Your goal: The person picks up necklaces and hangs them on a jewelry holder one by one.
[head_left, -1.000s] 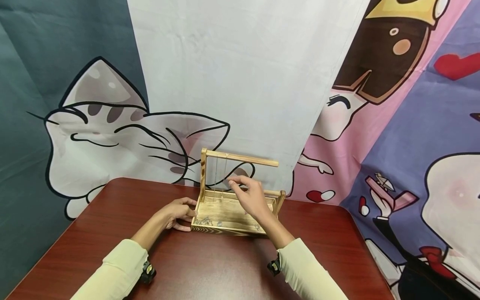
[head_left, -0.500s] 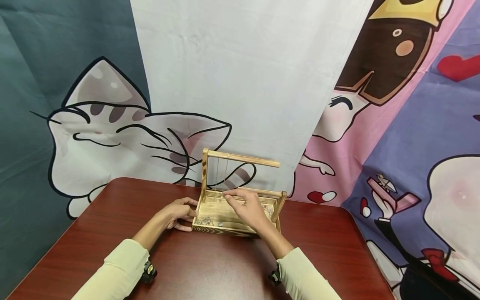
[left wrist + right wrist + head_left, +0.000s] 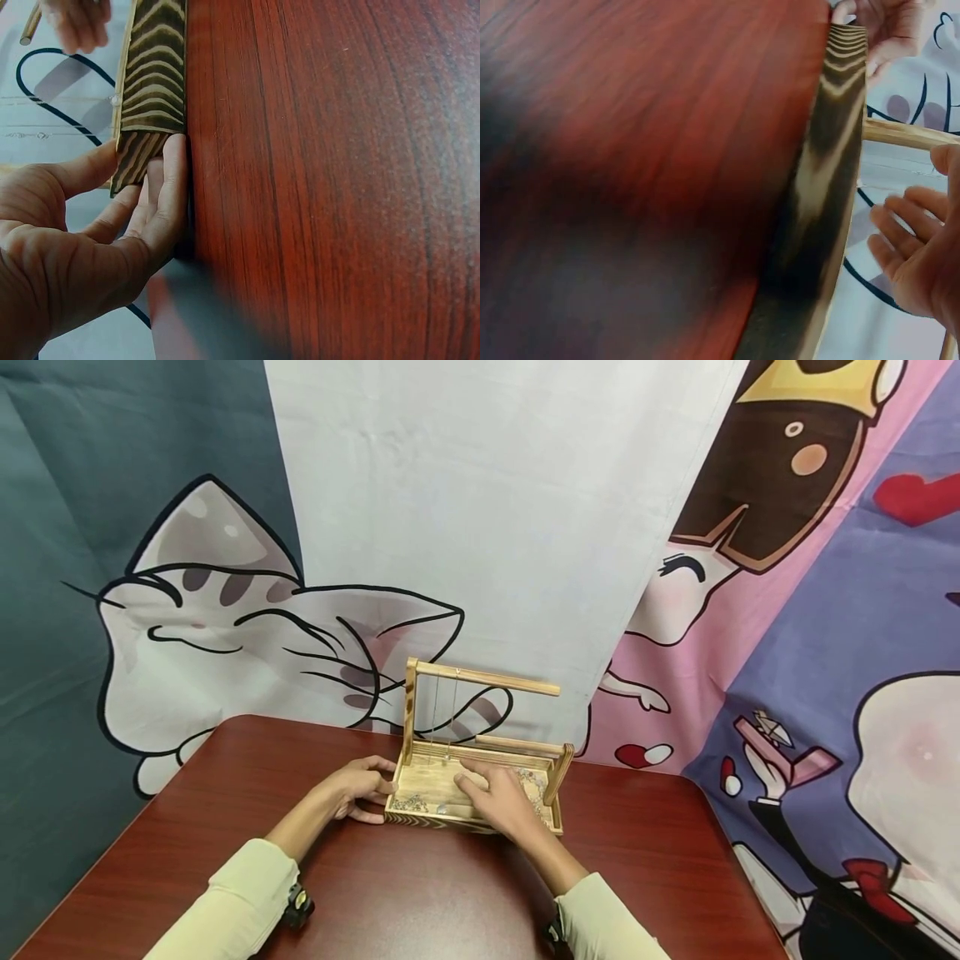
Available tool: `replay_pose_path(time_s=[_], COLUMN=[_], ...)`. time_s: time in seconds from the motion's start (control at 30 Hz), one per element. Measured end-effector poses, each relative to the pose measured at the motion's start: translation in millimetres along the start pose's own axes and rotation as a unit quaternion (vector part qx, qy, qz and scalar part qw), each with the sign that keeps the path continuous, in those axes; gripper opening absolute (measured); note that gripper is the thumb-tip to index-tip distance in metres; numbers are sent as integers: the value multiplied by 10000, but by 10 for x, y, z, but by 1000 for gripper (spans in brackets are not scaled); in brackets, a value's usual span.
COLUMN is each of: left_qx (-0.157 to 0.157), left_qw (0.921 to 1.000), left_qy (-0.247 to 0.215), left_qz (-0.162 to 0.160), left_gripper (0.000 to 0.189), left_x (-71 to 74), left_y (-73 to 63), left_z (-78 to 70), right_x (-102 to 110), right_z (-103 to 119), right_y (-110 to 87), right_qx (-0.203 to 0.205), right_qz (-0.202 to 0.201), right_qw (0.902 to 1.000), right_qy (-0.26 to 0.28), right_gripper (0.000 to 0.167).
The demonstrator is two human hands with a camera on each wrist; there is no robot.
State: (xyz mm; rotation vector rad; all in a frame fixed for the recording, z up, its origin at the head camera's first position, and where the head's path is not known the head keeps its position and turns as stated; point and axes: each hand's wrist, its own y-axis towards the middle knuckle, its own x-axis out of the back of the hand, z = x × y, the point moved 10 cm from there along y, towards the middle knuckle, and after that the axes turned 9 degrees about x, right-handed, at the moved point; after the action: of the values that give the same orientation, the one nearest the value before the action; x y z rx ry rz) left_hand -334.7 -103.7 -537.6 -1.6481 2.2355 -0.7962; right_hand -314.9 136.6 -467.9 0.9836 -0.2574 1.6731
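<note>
A wooden jewelry stand [image 3: 427, 774] with a low tray and a raised top bar [image 3: 495, 679] sits near the table's back edge. Two thin necklaces [image 3: 453, 714] hang from the left part of that bar, one ending in a small pendant. My left hand [image 3: 363, 787] grips the tray's left end, thumb at the rim and fingers around the corner [image 3: 142, 157]. Over the tray's right half is my right hand [image 3: 498, 792]; its fingers look loosely bent in the right wrist view, with nothing visible between them. Small chains [image 3: 409, 804] lie in the tray's left front corner.
More fine jewelry [image 3: 531, 787] lies at the tray's right side, beside a lower wooden bar [image 3: 519, 744] on a slanted post. The reddish-brown table [image 3: 420, 893] extends in front. A printed cartoon curtain [image 3: 510, 527] hangs right behind.
My right hand has come down from beside the hanging necklaces to over the tray, and its fingers have left the chain. The left hand stays at the tray's left end.
</note>
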Motion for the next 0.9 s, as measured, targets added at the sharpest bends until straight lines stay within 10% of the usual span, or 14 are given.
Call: replay_pose_path(time_s=[0.27, 0.47, 0.9], left_qx=[16, 29, 17], left_qw=[10000, 10000, 10000], left_qy=[6, 5, -7], left_qz=[-6, -15, 4], left_gripper=[52, 52, 53], left_x=[-1, 3, -2], left_y=[-1, -4, -14], left_z=[9, 10, 1], right_x=[-103, -136, -167], right_z=[-184, -258, -400], right_y=[-136, -180, -250], right_qx=[-507, -635, -1225], right_qz=[504, 771, 1030], right_qw=[9961, 9896, 9762], right_qy=[-511, -1039, -1464], right_gripper=[90, 73, 118])
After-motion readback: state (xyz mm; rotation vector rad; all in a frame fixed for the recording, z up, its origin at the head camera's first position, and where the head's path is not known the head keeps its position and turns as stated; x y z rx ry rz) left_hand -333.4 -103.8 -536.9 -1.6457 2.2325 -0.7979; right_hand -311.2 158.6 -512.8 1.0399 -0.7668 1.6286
